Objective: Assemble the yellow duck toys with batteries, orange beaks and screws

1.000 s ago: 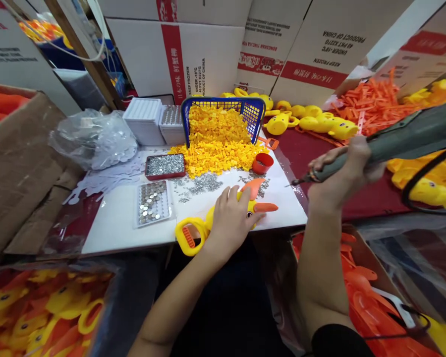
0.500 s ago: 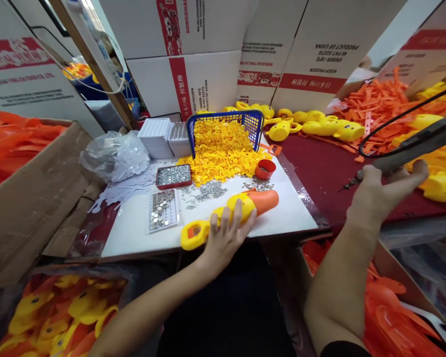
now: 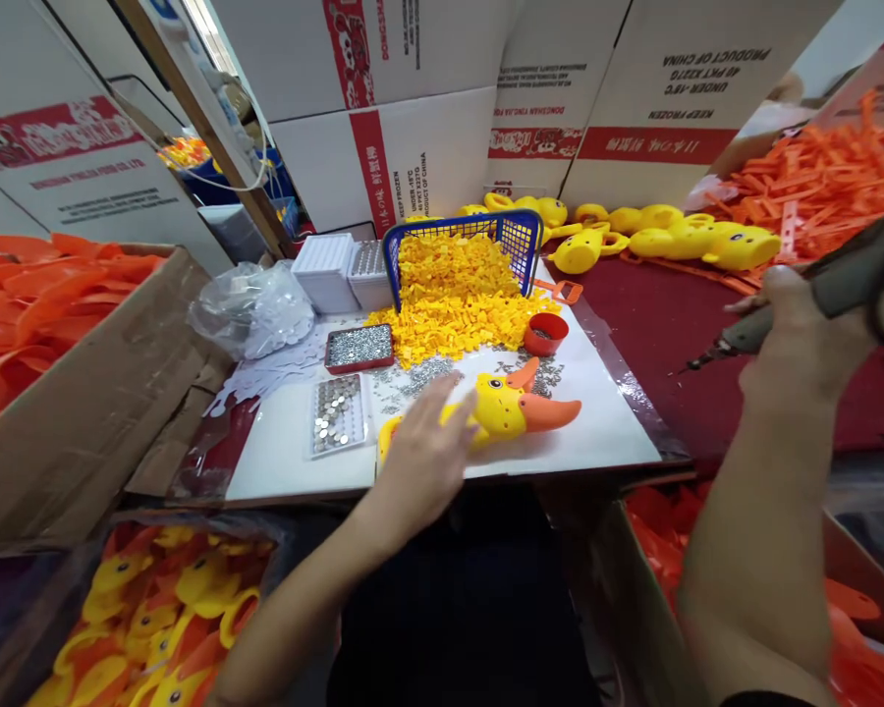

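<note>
A yellow duck-shaped toy (image 3: 502, 410) with an orange beak lies on its side on the white board (image 3: 265, 462); its beak is parted and points right. My left hand (image 3: 428, 432) rests over its handle end, fingers spread, hiding much of the handle. At the right, my right hand (image 3: 802, 334) is wrapped round a grey power screwdriver (image 3: 847, 275), whose tip points left above the dark red table. Nearest the toy are loose screws (image 3: 431, 373), a red cup (image 3: 545, 335) and a tray of silver discs (image 3: 337, 414).
A blue basket (image 3: 523, 250) spills yellow parts at the back. A red tray of screws (image 3: 359, 348), white trays and a plastic bag stand left. Yellow toys (image 3: 741, 245) and orange parts lie back right. Boxes of parts flank my lap.
The toy has turned so its eye and parted beak show. My left hand has loosened and slid towards its handle. The screwdriver has shifted right in the view with my right hand.
</note>
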Motion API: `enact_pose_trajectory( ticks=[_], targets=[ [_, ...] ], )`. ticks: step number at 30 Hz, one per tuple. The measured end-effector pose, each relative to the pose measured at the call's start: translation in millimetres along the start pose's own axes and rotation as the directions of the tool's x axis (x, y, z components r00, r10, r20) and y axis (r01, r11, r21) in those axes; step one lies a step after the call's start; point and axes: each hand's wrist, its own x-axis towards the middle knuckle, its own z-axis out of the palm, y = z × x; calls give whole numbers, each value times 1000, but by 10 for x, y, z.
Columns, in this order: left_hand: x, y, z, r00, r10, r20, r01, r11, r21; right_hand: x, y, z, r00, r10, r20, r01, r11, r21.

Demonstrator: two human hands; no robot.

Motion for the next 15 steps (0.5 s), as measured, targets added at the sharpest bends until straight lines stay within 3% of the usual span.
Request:
enact_pose_trajectory(
  ticks=[1, 2, 4, 6, 10, 15],
  targets=[
    [83, -124, -64, 990, -114, 81, 109, 992, 63, -61, -40, 57, 1000, 5, -20, -5, 1000, 6],
    [167, -257, -105, 953, -233, 192, 207, 967, 147, -129, -81, 111, 999, 7, -47, -6, 1000, 22],
    [311, -511, -122, 915, -302, 268, 254, 946, 199, -275, -157, 198, 999, 23, -33, -20, 997, 70],
    [396, -689, -76, 900, -301, 316, 246, 948, 203, -412, -219, 251, 997, 16, 79, -24, 994, 106],
    [396, -799, 18, 903, -267, 336, 225, 961, 159, -629, -314, 290, 943, -47, 329, -4, 988, 152],
    [330, -886, -20, 928, -288, 236, 284, 958, 52, -800, -431, 358, 927, -36, 374, -22, 988, 150]
  ],
)
